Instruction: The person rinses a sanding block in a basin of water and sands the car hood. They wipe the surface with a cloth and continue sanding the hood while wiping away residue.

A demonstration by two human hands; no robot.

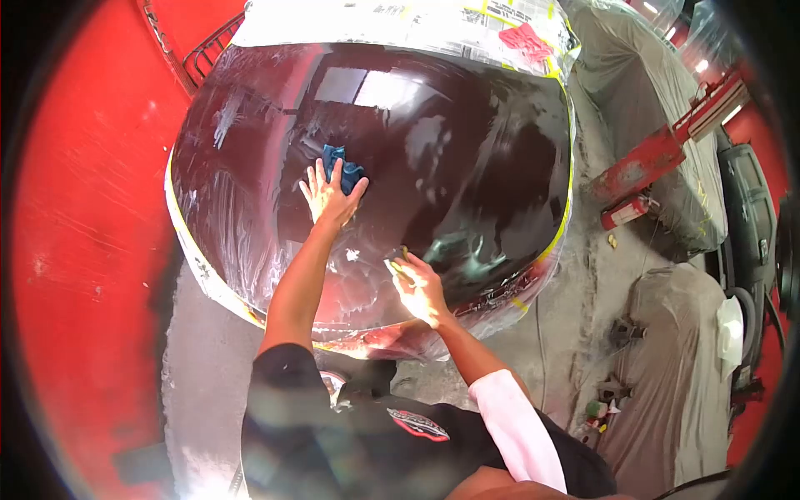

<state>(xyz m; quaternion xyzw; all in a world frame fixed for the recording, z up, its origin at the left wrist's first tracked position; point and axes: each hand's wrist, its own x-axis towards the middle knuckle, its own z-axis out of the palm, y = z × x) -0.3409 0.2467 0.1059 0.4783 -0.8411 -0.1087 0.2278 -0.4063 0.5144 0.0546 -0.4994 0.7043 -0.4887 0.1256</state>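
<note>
A dark, glossy car hood [517,167] with whitish smears and yellow tape along its edges fills the middle. My left hand [332,197] lies on it with fingers spread over a crumpled blue cloth [352,177], pressing it to the surface. Lower and to the right, my right hand [417,285] has its fingers bent round a small yellowish and dark object [400,258], too small to name, close to the hood's front part. A light pinkish cloth [518,433] hangs over my right forearm.
White masking sheets [350,23] cover the area behind the hood, with a red cloth [525,40] on them. To the right are a red post [640,167], a fire extinguisher [625,213] and plastic-draped objects [667,358]. A red wall [92,208] stands left.
</note>
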